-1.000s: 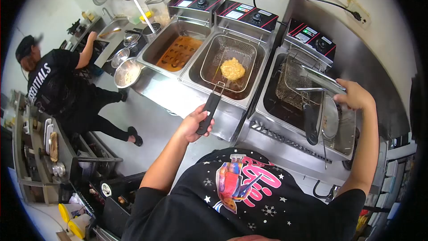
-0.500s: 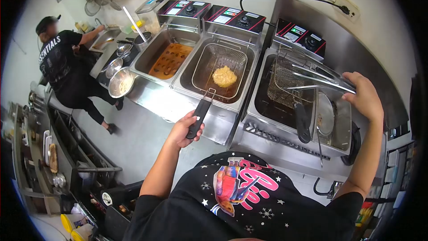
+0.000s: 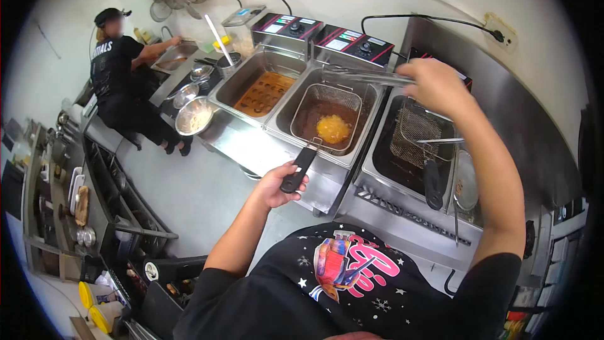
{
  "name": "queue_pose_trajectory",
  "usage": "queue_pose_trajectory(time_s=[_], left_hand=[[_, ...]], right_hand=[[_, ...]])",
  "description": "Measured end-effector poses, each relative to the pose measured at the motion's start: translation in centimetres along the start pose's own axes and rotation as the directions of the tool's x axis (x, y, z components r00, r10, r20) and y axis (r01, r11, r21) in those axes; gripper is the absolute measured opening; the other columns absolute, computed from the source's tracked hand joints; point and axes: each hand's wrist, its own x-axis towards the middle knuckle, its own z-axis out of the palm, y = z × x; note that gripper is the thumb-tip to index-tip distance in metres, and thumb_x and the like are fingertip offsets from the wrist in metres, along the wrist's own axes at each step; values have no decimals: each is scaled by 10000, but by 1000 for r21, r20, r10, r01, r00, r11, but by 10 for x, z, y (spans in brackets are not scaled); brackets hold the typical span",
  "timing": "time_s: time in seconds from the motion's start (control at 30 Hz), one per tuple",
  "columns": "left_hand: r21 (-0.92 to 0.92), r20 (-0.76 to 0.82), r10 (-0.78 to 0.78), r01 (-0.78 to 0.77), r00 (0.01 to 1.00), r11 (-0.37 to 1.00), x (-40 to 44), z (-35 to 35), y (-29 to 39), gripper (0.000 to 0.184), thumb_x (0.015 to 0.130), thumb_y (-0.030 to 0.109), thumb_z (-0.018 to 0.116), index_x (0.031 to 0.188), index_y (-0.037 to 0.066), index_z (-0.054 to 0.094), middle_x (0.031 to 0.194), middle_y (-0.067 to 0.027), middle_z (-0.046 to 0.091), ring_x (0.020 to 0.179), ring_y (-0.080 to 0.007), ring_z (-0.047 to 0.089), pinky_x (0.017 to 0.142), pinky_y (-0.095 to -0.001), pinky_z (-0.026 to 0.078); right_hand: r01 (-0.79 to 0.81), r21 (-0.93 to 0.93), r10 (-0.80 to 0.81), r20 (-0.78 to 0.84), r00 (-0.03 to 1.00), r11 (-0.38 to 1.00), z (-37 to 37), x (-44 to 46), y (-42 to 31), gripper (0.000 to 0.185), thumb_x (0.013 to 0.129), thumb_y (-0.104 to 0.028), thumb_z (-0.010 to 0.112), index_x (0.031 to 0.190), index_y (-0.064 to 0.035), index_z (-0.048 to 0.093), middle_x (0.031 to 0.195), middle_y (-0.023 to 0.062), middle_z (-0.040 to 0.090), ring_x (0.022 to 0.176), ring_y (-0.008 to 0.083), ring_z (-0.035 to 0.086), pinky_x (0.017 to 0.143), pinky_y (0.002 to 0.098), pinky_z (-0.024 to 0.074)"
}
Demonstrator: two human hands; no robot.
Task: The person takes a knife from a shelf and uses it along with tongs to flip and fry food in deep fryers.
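Observation:
My left hand point(image 3: 282, 187) is wrapped round the black handle point(image 3: 299, 169) of a wire fry basket point(image 3: 319, 99). The basket sits in the middle fryer, with a golden battered piece point(image 3: 333, 129) in its near right part, in brown oil. My right hand point(image 3: 434, 83) grips metal tongs point(image 3: 368, 75), which point left over the back of the middle fryer. Nothing shows between the tong tips, which are partly blurred. A second wire basket point(image 3: 423, 132) with a black handle rests in the right fryer.
The left fryer point(image 3: 217, 96) holds orange-brown oil over a perforated plate. Metal bowls, one point(image 3: 195, 116) with pale contents, stand left of it. A person in black point(image 3: 119, 82) stands at the sink point(image 3: 176, 55). A round strainer point(image 3: 465, 179) lies at the right.
My right hand and the tongs have moved left, from above the right fryer to the back of the middle one. The battered piece now sits lower in the oil. The other person's body has shifted in view.

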Motion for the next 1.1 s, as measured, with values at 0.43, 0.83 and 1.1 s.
queue_pose_trajectory(time_s=[0.43,0.83,1.1], left_hand=[[-60,58,100,-96,993,994,-8,5,-22,218,892,241,470,1055,97,443,846,-120,605,642,-189,619,473,-303,542],[548,-402,40,206,915,811,-18,-122,-114,339,875,380,483,964,63,563,651,-63,589,458,-160,553,448,-305,482],[452,-859,-192,879,475,149,-138,-327,-252,284,812,220,449,877,19,639,904,-189,628,817,-316,602,729,-415,475]], right_hand=[[81,-12,-79,137,987,997,132,140,-131,191,743,-92,531,872,-18,650,919,179,634,865,305,626,715,412,512],[32,64,-29,-51,998,997,7,3,19,408,686,-188,642,1042,-4,567,1056,183,571,1020,331,522,858,390,416],[-437,408,515,-102,851,802,57,-198,148,433,749,-80,596,1149,55,495,1109,195,549,1046,264,508,937,315,342]])
